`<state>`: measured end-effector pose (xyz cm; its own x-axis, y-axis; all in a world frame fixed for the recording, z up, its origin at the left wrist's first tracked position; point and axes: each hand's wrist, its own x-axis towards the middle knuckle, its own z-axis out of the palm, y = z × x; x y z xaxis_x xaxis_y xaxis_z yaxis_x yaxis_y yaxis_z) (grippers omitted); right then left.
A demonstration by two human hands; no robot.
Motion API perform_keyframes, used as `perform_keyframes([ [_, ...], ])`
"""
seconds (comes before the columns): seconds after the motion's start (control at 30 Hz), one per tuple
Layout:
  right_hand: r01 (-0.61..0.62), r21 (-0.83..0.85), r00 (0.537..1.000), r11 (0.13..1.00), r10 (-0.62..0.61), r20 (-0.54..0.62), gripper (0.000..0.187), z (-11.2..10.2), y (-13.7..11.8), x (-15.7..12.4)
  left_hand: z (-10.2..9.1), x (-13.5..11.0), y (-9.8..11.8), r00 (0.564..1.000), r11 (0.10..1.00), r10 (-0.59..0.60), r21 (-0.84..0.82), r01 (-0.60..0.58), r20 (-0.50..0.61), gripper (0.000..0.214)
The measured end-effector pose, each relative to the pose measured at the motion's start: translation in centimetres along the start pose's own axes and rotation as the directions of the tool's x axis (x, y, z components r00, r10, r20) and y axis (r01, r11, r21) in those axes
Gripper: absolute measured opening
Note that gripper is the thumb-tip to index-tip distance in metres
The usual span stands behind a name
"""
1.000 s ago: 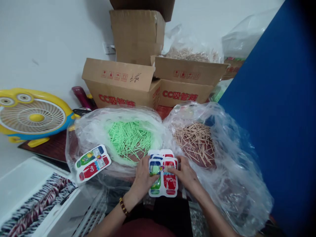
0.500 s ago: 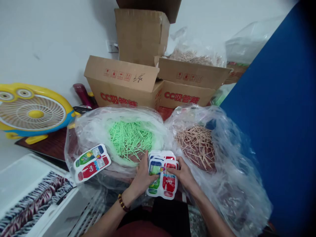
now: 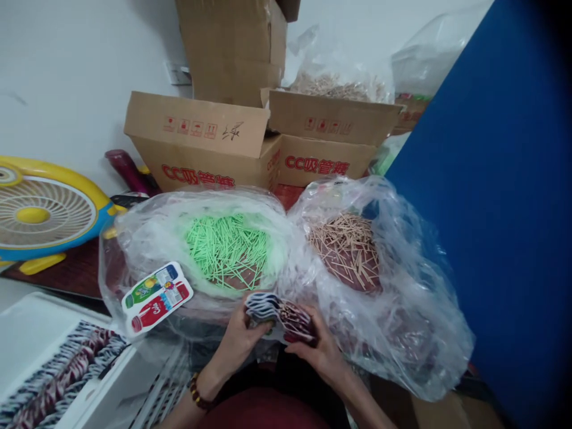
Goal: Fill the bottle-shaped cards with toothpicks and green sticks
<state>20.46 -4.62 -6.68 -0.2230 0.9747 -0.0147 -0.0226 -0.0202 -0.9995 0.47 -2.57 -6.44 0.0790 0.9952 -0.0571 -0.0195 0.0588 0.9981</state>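
The fingers [image 3: 257,319] of both hands were clamped on a small stack of printed bottle-shaped packs [image 3: 279,316], tilted so that mostly their edges and dark undersides faced the camera. The left hand [image 3: 236,339] gripped the stack's left end, thumb on top; the right hand [image 3: 319,351] closed round its right end from below. The stack sat low in the middle of the view, just in front of the person's lap and against the near rim of two clear plastic bags.

Beyond the left hand lay the bag of green sticks [image 3: 227,247], open at the top; beyond the right hand lay the bag of tan sticks [image 3: 346,250], also open. Both piles looked full. One finished-looking double pack [image 3: 157,295], green bottle above red, lay apart on the plastic at the left bag's near edge.

Judging from this, the work seemed early: one pack set aside, several in hand, and large heaps of sticks untouched. Whether the held packs had sticks in them could not be told.

Further out stood a white tray [image 3: 40,333] of striped pieces at lower left, a yellow fan [image 3: 42,214], printed cardboard boxes [image 3: 201,146] along the wall, and a blue panel [image 3: 491,196] to the right.
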Motion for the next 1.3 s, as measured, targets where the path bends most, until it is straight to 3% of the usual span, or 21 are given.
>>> perform_keyframes([
  [0.17, 0.064, -0.155, 0.994, 0.986, -0.078, -0.083, 0.037, -1.5, -0.9, 0.4, 1.4, -0.7, 3.5, 0.991, 0.985, 0.113, 0.123, -0.122, 0.077, 0.034],
  [0.23, 0.145, -0.191, 0.979, 0.971, -0.169, -0.115, 0.037, -2.7, -1.6, 1.0, 2.2, -0.1, 5.1, 0.979, 0.978, 0.159, 0.116, -0.175, 0.13, 0.037],
  [0.3, 0.145, -0.227, 0.981, 0.963, -0.17, -0.093, 0.043, -3.8, -1.9, 1.5, 2.7, 0.7, 5.7, 0.973, 0.979, 0.148, 0.113, -0.17, 0.178, 0.044],
  [0.5, 0.137, -0.306, 0.986, 0.942, -0.159, -0.047, 0.048, -4.5, -0.3, 2.0, 3.3, 2.4, 3.7, 0.977, 0.984, 0.106, 0.121, -0.13, 0.186, 0.062],
  [0.7, 0.077, -0.205, 0.99, 0.976, -0.1, -0.103, 0.031, -3.5, -2.0, 2.6, 4.0, 2.6, 4.9, 0.99, 0.992, 0.082, 0.09, -0.092, 0.113, 0.043],
  [0.87, 0.038, -0.225, 0.999, 0.974, -0.04, -0.004, 0.051, -3.9, -1.6, 1.5, 3.4, 1.7, 3.6, 0.986, 0.998, 0.04, 0.046, -0.048, 0.165, 0.065],
  [1.0, 0.066, -0.276, 0.997, 0.959, -0.074, -0.021, 0.058, -4.0, 0.0, 1.2, 3.8, 1.9, 1.9, 0.978, 0.996, 0.087, 0.011, -0.091, 0.19, 0.069],
  [1.2, 0.094, -0.288, 0.992, 0.953, -0.116, -0.058, 0.037, -3.5, -0.2, 1.3, 3.7, 1.8, 3.1, 0.978, 0.998, 0.051, 0.027, -0.058, 0.201, 0.048],
  [1.3, 0.105, -0.261, 0.993, 0.96, -0.113, -0.017, 0.044, -3.4, -0.4, 1.3, 3.1, 1.5, 3.2, 0.975, 0.997, 0.057, 0.044, -0.067, 0.213, 0.06],
])
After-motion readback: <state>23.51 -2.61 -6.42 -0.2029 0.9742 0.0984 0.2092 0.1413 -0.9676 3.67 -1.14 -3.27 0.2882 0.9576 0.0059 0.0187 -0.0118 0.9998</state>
